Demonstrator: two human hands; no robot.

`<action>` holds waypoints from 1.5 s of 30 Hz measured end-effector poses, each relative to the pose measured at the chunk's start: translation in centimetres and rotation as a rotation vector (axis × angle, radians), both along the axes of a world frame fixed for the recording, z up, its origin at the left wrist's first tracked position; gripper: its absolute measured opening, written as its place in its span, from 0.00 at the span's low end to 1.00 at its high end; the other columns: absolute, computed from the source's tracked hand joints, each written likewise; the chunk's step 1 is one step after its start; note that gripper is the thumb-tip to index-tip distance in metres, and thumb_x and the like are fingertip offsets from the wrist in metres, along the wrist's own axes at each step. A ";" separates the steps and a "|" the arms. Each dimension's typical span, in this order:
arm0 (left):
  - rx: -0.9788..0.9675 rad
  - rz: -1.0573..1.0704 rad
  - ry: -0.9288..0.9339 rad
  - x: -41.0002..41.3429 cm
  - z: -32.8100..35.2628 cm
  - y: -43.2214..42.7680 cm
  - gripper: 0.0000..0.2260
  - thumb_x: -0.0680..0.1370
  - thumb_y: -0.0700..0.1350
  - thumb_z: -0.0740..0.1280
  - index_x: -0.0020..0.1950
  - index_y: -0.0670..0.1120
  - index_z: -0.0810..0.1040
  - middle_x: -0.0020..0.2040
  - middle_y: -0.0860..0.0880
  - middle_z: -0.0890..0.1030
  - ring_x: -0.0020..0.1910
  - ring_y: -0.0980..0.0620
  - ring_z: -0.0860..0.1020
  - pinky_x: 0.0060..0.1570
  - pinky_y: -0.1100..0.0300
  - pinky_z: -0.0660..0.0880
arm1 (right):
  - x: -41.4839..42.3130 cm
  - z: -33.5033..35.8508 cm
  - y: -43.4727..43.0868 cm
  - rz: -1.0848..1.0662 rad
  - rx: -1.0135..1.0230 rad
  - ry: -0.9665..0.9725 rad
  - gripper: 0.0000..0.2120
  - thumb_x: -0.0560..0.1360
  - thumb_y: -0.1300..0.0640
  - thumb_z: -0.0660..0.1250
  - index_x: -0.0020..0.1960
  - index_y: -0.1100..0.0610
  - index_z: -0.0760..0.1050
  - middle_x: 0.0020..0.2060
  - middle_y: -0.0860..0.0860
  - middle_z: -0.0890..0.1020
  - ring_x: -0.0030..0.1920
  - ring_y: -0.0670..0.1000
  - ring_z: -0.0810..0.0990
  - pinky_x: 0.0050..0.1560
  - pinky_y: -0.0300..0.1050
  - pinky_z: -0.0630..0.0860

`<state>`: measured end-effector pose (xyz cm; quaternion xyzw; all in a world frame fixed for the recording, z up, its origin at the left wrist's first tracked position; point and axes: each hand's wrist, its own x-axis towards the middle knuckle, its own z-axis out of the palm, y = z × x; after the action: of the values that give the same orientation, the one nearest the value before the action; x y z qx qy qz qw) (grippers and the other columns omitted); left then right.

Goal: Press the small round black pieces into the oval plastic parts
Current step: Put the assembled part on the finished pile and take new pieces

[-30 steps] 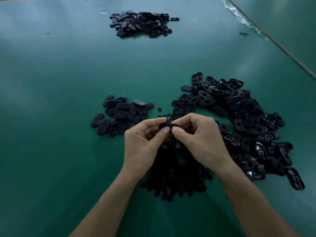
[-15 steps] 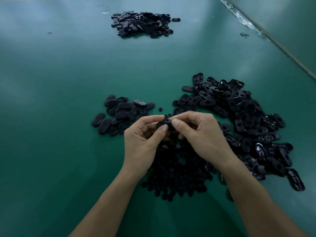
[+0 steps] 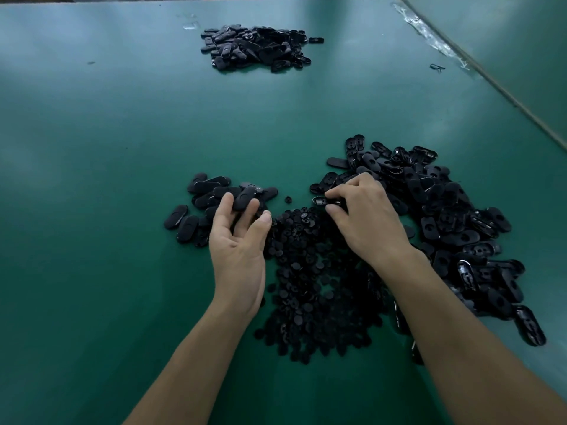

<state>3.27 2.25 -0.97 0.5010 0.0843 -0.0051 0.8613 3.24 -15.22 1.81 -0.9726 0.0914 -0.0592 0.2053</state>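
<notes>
The hands have parted — one insert seems done. The left hand (image 3: 237,240), grip slack, carries a black oval plastic part (image 3: 244,197) on straight fingertips (image 3: 228,198); the right hand (image 3: 365,216) pinches a fresh glossy black oval (image 3: 320,200) beside the heap of small round black pieces (image 3: 313,271).

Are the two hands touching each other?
No, the left hand touches the small heap of black oval plastic parts, the right hand the big heap.
</notes>
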 end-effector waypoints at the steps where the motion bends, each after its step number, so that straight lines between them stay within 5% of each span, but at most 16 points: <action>1: 0.017 -0.004 -0.004 0.0 -0.1 0.0 0.32 0.79 0.29 0.66 0.80 0.44 0.59 0.60 0.55 0.79 0.65 0.60 0.78 0.61 0.63 0.77 | 0.0 -0.1 0.0 0.000 -0.001 -0.012 0.13 0.82 0.53 0.65 0.64 0.54 0.79 0.57 0.52 0.73 0.61 0.53 0.71 0.60 0.43 0.71; 6: 0.101 -0.039 -0.048 0.0 -0.5 0.5 0.39 0.79 0.30 0.66 0.82 0.53 0.52 0.79 0.49 0.63 0.70 0.60 0.72 0.60 0.65 0.75 | 0.2 -0.2 0.0 -0.044 0.057 -0.105 0.11 0.83 0.54 0.63 0.60 0.55 0.82 0.55 0.52 0.77 0.57 0.51 0.75 0.56 0.41 0.73; 10: 0.192 -0.060 -0.200 -0.3 -0.7 0.5 0.40 0.77 0.32 0.70 0.79 0.60 0.56 0.82 0.57 0.54 0.73 0.59 0.70 0.61 0.64 0.75 | -0.4 0.2 0.2 -0.082 0.411 -0.142 0.09 0.82 0.56 0.65 0.57 0.55 0.83 0.43 0.45 0.83 0.41 0.42 0.79 0.43 0.30 0.72; 14: 0.255 -0.090 -0.267 -0.4 -0.9 0.3 0.29 0.74 0.40 0.73 0.73 0.57 0.70 0.77 0.57 0.65 0.69 0.55 0.75 0.60 0.62 0.76 | -1.6 0.5 0.8 -0.038 0.827 -0.083 0.05 0.79 0.58 0.69 0.49 0.50 0.83 0.36 0.45 0.84 0.34 0.40 0.80 0.37 0.32 0.73; 18: 0.315 -0.171 -0.282 -0.9 -0.6 0.2 0.14 0.74 0.49 0.73 0.60 0.55 0.82 0.54 0.51 0.85 0.53 0.54 0.83 0.53 0.62 0.79 | -2.5 0.9 1.5 0.062 1.002 -0.104 0.07 0.78 0.61 0.69 0.48 0.52 0.84 0.34 0.44 0.84 0.34 0.40 0.79 0.35 0.30 0.73; 21: 0.348 -0.207 -0.302 -1.3 -0.2 0.3 0.08 0.75 0.50 0.72 0.54 0.55 0.85 0.44 0.49 0.86 0.42 0.53 0.84 0.46 0.65 0.79 | -2.8 1.0 1.9 0.115 0.989 -0.088 0.09 0.79 0.62 0.69 0.49 0.51 0.85 0.37 0.43 0.85 0.38 0.39 0.81 0.39 0.30 0.74; 25: 0.356 -0.202 -0.290 -1.3 -0.1 0.3 0.06 0.77 0.45 0.72 0.53 0.48 0.83 0.43 0.48 0.86 0.39 0.52 0.83 0.43 0.63 0.80 | -3.0 0.9 2.2 0.191 1.010 -0.025 0.11 0.80 0.65 0.67 0.53 0.51 0.84 0.46 0.45 0.87 0.48 0.42 0.85 0.49 0.33 0.77; 29: 0.332 -0.200 -0.267 -1.1 -0.2 0.3 0.03 0.78 0.43 0.72 0.51 0.47 0.83 0.44 0.47 0.86 0.42 0.50 0.85 0.43 0.61 0.80 | -3.4 0.5 2.0 0.125 0.988 -0.035 0.06 0.78 0.59 0.71 0.52 0.51 0.83 0.42 0.46 0.87 0.41 0.41 0.84 0.41 0.31 0.76; 33: 0.242 -0.182 -0.236 -1.0 -0.4 0.2 0.03 0.78 0.41 0.70 0.49 0.47 0.82 0.41 0.46 0.85 0.41 0.50 0.85 0.42 0.62 0.80 | -3.4 -0.1 1.9 0.005 0.773 -0.098 0.05 0.78 0.50 0.70 0.46 0.49 0.83 0.38 0.44 0.85 0.38 0.42 0.83 0.40 0.36 0.77; 37: 0.137 -0.158 -0.192 -0.8 -0.4 0.0 0.03 0.78 0.40 0.69 0.50 0.46 0.81 0.39 0.46 0.85 0.39 0.49 0.85 0.41 0.62 0.80 | -3.7 -0.4 1.9 0.033 0.477 -0.087 0.03 0.76 0.52 0.73 0.49 0.49 0.83 0.38 0.42 0.83 0.39 0.39 0.80 0.41 0.29 0.73; 41: 0.118 -0.144 -0.184 -0.8 -0.5 0.0 0.05 0.79 0.39 0.68 0.55 0.44 0.80 0.41 0.45 0.86 0.41 0.49 0.85 0.42 0.61 0.80 | -3.8 -0.6 2.3 0.149 0.233 0.059 0.12 0.75 0.46 0.73 0.57 0.48 0.82 0.47 0.44 0.79 0.50 0.45 0.77 0.54 0.44 0.76; 45: 0.137 -0.145 -0.193 -0.8 -0.6 0.0 0.05 0.79 0.39 0.68 0.52 0.46 0.82 0.42 0.45 0.86 0.42 0.48 0.86 0.44 0.61 0.81 | -3.9 -0.2 2.8 0.149 0.204 0.051 0.08 0.77 0.48 0.71 0.55 0.47 0.82 0.47 0.45 0.79 0.50 0.47 0.78 0.54 0.49 0.77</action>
<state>2.48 2.27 -1.52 0.5615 -0.0350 -0.0134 0.8266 -0.64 -12.44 1.61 -0.9520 0.0299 -0.0095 0.3046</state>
